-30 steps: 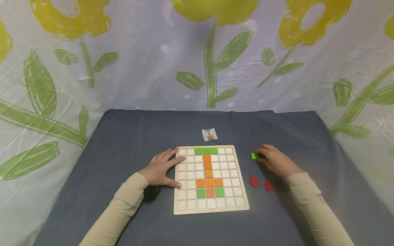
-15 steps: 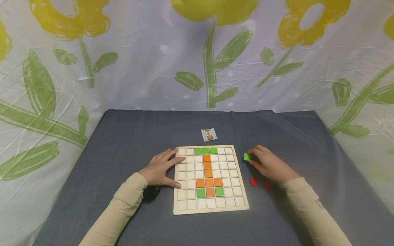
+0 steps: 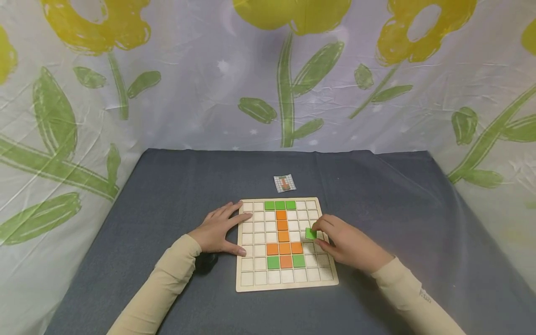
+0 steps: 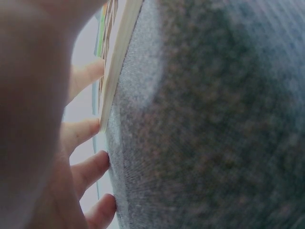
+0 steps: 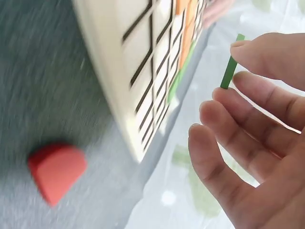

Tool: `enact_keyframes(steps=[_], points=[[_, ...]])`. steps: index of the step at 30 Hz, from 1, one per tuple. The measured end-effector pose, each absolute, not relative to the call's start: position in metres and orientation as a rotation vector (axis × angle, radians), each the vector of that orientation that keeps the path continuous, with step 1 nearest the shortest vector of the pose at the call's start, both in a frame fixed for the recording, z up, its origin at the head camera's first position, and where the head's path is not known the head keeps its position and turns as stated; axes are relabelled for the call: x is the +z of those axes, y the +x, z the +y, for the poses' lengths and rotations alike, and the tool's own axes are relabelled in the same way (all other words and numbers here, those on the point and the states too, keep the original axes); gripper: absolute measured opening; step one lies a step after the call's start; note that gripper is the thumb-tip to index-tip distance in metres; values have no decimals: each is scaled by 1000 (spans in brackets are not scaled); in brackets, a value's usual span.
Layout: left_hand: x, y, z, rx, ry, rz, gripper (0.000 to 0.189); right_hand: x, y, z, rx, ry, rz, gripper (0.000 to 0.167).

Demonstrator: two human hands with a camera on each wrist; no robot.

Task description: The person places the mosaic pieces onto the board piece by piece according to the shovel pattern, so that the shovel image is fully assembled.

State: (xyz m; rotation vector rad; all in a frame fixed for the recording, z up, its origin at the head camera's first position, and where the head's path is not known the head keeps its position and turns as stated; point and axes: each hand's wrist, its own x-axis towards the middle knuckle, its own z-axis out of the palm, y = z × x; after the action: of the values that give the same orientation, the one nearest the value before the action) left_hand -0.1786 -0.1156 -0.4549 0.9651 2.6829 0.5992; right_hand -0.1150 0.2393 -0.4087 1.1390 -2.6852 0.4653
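A square wooden grid board (image 3: pixel 274 278) lies on the dark cloth, with several green and orange square tiles set in its cells. My left hand (image 3: pixel 216 231) rests at the board's left edge, fingers spread; in the left wrist view some fingers (image 4: pixel 89 128) touch the board's side. My right hand (image 3: pixel 351 242) pinches a green square tile (image 3: pixel 311 233) between thumb and fingers, over the right part of the board. Seen from the right wrist, the tile (image 5: pixel 230 67) is held edge-on, apart from the board.
A small pattern card (image 3: pixel 284 183) lies behind the board. One red quarter-round piece (image 5: pixel 57 171) sits on the cloth beside the board in the right wrist view. Something dark (image 3: pixel 206 264) is under the left wrist. A flowered curtain (image 3: pixel 188 93) stands behind the table.
My right hand has carried the green tile leftward from the cloth to above the board. It now covers the red pieces in the head view. The left hand has stayed put.
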Motion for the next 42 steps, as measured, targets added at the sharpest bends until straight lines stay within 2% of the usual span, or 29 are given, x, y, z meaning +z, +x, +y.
enact_keyframes(steps=[20,42], points=[[-452,-178,-116,604,979,2680,97,-425,-81,198,437,1433,-2569,17],[-449,-177,-115,601,977,2683,97,-429,-74,192,293,1432,-2644,17]])
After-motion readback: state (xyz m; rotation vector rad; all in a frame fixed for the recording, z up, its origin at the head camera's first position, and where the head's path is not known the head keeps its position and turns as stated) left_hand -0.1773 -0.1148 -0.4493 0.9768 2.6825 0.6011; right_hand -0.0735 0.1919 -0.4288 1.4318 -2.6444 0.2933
